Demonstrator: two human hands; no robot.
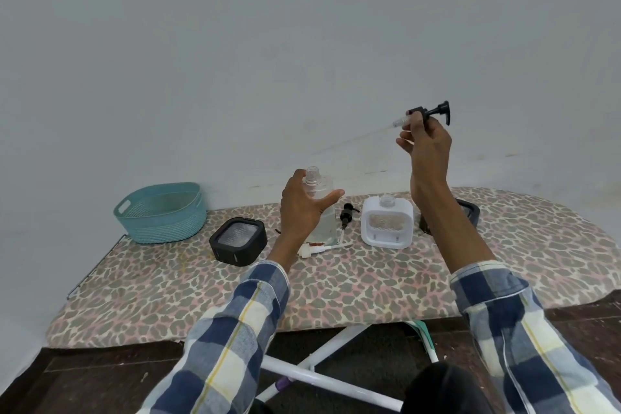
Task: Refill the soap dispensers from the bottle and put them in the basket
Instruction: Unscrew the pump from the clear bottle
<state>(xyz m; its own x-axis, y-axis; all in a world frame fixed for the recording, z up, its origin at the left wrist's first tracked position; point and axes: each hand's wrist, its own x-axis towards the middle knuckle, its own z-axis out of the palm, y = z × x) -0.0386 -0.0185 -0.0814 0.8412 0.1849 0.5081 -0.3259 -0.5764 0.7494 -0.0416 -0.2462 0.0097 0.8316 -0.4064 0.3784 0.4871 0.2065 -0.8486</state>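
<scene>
Holding the clear bottle (319,205) upright on the ironing board (369,279), left hand (300,208) curls round it; right hand (426,141) pinches a black pump (433,111) aloft. Basket (161,212) holds nothing; filling seems barely begun.

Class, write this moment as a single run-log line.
left hand: grips clear bottle, uncapped | right hand: holds black pump aloft | white dispenser: open | basket: no dispensers visible inside

Leopard-print ironing board (353,282) against plain grey-white wall (268,44); white metal legs (322,376) crossed underneath, dark brown floor (100,376) below, plaid sleeves (235,329) in foreground.
</scene>
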